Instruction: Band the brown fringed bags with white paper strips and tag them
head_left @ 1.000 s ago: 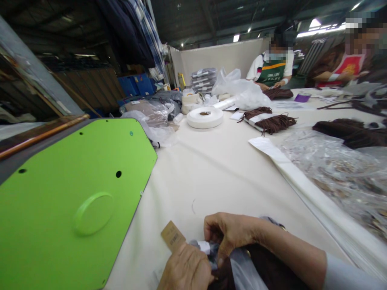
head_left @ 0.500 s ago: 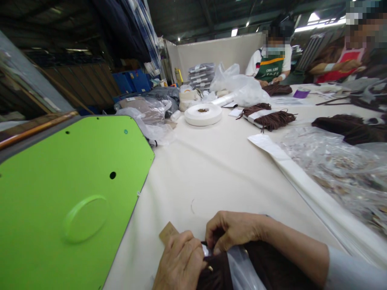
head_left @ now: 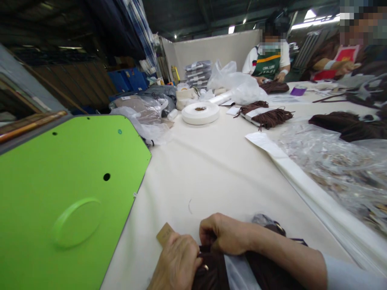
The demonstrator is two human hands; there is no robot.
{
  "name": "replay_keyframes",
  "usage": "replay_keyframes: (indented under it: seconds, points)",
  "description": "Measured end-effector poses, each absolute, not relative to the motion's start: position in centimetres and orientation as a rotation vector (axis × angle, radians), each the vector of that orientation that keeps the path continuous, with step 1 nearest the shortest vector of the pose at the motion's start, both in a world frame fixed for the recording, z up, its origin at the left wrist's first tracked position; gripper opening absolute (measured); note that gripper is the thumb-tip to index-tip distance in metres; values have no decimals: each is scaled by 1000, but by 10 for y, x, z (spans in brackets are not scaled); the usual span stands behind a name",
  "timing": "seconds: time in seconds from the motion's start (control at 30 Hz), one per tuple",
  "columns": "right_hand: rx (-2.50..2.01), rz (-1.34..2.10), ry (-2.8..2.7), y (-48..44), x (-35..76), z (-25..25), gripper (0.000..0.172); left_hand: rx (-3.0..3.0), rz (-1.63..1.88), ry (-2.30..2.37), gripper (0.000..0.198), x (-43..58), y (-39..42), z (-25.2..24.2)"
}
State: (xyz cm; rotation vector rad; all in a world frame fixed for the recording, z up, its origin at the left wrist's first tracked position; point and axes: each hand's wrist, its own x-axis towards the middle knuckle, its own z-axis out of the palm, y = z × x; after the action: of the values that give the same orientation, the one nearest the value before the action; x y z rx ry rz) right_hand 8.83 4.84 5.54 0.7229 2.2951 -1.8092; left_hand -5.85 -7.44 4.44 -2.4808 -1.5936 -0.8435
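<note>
Dark brown fabric [head_left: 211,270] with a translucent plastic strip [head_left: 240,272] across it lies at the bottom of the view. My left hand [head_left: 180,257] is closed on the fabric's left edge, beside a tan card tag [head_left: 165,234] that sticks out past the fingers. My right hand [head_left: 225,235] has its fingers curled down on the fabric's upper edge, close to the left one. The fingertips of both hands are partly hidden. A small metal ring shows on the fabric near my left hand.
A green board [head_left: 90,161] fills the left. White tape roll [head_left: 200,113], brown corded bundle [head_left: 269,116] and plastic bags [head_left: 145,110] stand farther back. Clear plastic with small pieces [head_left: 338,161] lies right. Two people work at the far side.
My right hand has shifted slightly left, nearer my left hand. The whitish piece between the hands no longer shows. More of the dark bundle shows behind my right forearm.
</note>
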Motion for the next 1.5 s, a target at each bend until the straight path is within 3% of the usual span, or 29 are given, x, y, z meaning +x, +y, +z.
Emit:
replay_keyframes:
  seconds: [0.13, 0.37, 0.6, 0.77, 0.97, 1.03, 1.1, 1.17, 1.37, 1.5]
  points:
    - [975, -1773, 2377, 54, 89, 64, 35, -2630, -715, -1618, 18, -56, -53, 65]
    - [1385, -1774, 2350, 81, 103, 70, 30, -2968, -280, -2212, 7, -43, 10, 90]
    - [1634, -1703, 2383, 90, 118, 63, 29, -3161, -148, -2390, 8, -29, 55, 81]
    - [1672, -1583, 2480, 99, 123, 60, 28, -2925, -37, -2657, 11, -16, 75, 75]
    - [1608, -1062, 2918, 48, 162, 102, 21, -2773, 267, -2595, 17, -1, 80, 85]
    - [1351, -455, 3217, 9, 176, 95, 19, -2778, 332, -2531, 19, 0, 79, 85]
    - [1106, 259, 3450, -25, 185, 76, 33, -2771, 369, -2459, 22, 0, 79, 81]
    - [1051, 575, 3447, -46, 188, 55, 41, -2737, 365, -2372, 23, 0, 79, 76]
    - [1239, 342, 3380, -54, 185, 43, 39, -2595, 172, -2062, 21, 9, 61, 81]
    - [1307, 347, 3377, -60, 184, 46, 40, -2654, -36, -1855, 33, 26, 32, 86]
